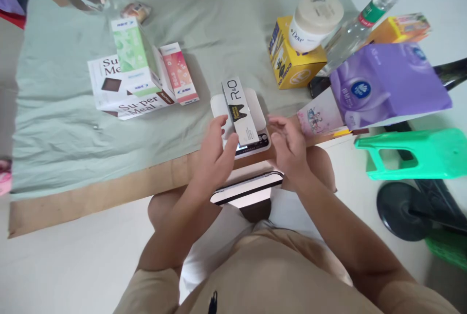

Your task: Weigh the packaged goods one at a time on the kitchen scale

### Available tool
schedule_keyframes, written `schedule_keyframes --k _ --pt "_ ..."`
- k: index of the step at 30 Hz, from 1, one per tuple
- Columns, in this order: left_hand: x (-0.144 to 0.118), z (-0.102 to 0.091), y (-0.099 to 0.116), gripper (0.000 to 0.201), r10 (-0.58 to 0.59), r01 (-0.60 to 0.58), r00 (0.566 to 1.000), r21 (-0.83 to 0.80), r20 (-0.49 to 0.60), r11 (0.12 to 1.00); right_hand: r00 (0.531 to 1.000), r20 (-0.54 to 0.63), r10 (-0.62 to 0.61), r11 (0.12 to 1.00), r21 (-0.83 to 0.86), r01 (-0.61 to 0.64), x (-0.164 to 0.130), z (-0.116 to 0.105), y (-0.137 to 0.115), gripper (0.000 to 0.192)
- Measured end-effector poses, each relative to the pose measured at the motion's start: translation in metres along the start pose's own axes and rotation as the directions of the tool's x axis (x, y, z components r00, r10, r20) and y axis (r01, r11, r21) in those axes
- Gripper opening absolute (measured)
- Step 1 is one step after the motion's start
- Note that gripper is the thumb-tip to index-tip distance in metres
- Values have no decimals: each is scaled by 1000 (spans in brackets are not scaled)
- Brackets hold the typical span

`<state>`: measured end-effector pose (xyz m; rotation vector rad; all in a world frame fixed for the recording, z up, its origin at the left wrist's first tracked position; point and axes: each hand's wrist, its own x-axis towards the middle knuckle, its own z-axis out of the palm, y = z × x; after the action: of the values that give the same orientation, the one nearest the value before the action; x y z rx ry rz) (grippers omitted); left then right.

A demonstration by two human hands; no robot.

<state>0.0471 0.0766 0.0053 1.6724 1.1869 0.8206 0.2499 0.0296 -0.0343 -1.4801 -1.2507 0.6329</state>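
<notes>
Resting on the lap, a white device (248, 188). Left hand (213, 151), fingers loosely spread, touches the long R&O box (239, 109) lying on the white scale (255, 109); right hand (288, 146) hovers open and empty beside it. Beyond: Super Meal boxes (113, 85), yellow carton (292, 63).

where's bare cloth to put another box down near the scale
Bare cloth lies left of the scale, below the Super Meal boxes, and behind it toward the yellow box. The right side is crowded around the purple pack.
</notes>
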Motion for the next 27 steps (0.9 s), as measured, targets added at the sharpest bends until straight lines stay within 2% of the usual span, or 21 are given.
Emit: schedule_keyframes --k 4,8,13,17,21,24,27 --pt "-14 12 7 74 -45 81 981 -189 187 979 976 216 38 984 163 -74 -12 11 -16 51" --pt "-16 24 -7 81 -50 109 976 -277 213 955 961 264 81 962 230 -144 -14 18 -18 56" --pt "-8 34 -14 70 12 45 986 -328 167 944 975 193 110 934 315 -168 -9 26 -14 54" --pt "6 45 1 73 69 -10 985 -346 157 938 981 131 146 885 425 -189 2 30 -8 54" --pt "28 59 16 80 72 -23 987 -320 143 947 979 73 188 850 487 -199 22 26 -3 44" --pt "53 68 23 81 57 -7 987 -312 151 950 986 18 167 879 451 -156 40 21 0 38" --pt "86 75 27 68 10 43 986 -314 166 948 994 -66 81 948 313 -57 63 16 4 35"
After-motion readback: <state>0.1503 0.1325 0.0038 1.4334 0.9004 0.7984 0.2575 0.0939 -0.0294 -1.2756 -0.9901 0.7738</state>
